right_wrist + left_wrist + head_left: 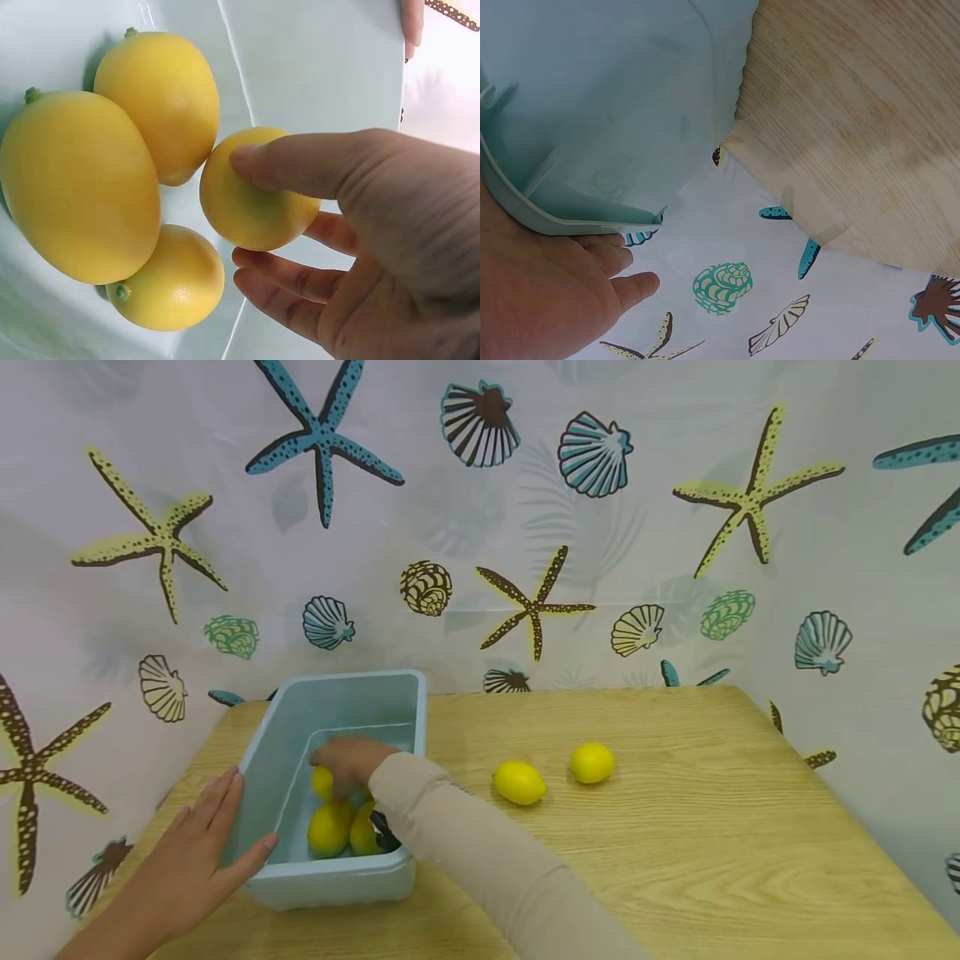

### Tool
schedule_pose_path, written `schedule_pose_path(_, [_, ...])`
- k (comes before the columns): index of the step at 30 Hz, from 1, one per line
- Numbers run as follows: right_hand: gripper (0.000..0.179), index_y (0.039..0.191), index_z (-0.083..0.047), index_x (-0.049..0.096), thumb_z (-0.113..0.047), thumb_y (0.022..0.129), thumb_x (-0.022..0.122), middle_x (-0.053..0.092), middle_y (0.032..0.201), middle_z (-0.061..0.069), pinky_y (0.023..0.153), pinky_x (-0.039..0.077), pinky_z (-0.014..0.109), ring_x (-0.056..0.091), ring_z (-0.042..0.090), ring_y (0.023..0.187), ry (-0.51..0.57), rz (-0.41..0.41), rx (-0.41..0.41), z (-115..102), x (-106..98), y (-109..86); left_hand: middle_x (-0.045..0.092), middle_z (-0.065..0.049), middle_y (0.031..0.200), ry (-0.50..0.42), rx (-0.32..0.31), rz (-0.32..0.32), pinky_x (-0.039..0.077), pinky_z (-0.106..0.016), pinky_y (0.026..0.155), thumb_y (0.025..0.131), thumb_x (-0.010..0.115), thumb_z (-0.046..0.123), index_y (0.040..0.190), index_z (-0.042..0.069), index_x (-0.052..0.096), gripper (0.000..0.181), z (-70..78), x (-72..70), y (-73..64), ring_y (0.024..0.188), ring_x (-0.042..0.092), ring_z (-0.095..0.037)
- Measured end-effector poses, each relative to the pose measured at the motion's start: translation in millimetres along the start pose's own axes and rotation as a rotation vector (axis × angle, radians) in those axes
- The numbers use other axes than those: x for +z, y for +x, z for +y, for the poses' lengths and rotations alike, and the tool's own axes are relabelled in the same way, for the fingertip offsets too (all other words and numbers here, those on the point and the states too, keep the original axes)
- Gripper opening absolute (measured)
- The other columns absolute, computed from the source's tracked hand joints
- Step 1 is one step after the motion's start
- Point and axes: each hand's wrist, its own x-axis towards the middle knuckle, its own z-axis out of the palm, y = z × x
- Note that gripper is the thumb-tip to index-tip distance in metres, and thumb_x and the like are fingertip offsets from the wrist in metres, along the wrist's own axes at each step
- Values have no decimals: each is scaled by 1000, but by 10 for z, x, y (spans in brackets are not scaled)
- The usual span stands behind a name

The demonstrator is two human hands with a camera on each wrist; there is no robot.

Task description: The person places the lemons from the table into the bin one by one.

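Note:
My right hand [351, 762] reaches down inside the light blue plastic bin [258, 760]. Its thumb and fingers pinch a yellow lemon [259, 214] with a greenish patch, low over the bin floor. Three other lemons lie beside it in the bin: a large one [82, 187], one behind that [161, 105] and a smaller one [169, 281]. Flat against the bin's left outer wall rests my left hand [195, 852], fingers straight and thumb by the near rim.
On the wooden table [675, 860], right of the bin, lie two more lemons, one nearer the bin [519, 782] and one farther right [592, 763]. A curtain [465, 527] printed with starfish and shells hangs behind the table and along its sides.

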Motion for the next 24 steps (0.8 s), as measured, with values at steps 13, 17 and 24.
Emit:
schedule_pose_path(13, [51,135,-30,56,-13,88,68,53,136,-12,94,46,27,51,9,104,180,-135,113,34,45,-49,4,-26,158,12,-15,-15,15,-71,104,97,47,52,151,-6,4,90,13,-7,17,141,13,-48])
schedule_pose_path(17, [49,135,-29,55,-16,89,68,53,136,-13,94,45,26,51,8,104,146,-145,99,44,61,-32,3,-25,158,5,-13,-11,13,-71,104,97,47,52,151,-6,4,90,7,-1,15,141,12,-48])
schedule_pose_path(24, [48,133,-29,56,-17,89,68,53,136,-11,96,44,28,51,9,104,164,-147,102,38,54,-70,2,-25,158,3,-10,-12,12,-71,105,97,47,51,151,-6,4,90,-3,10,9,141,12,-48])
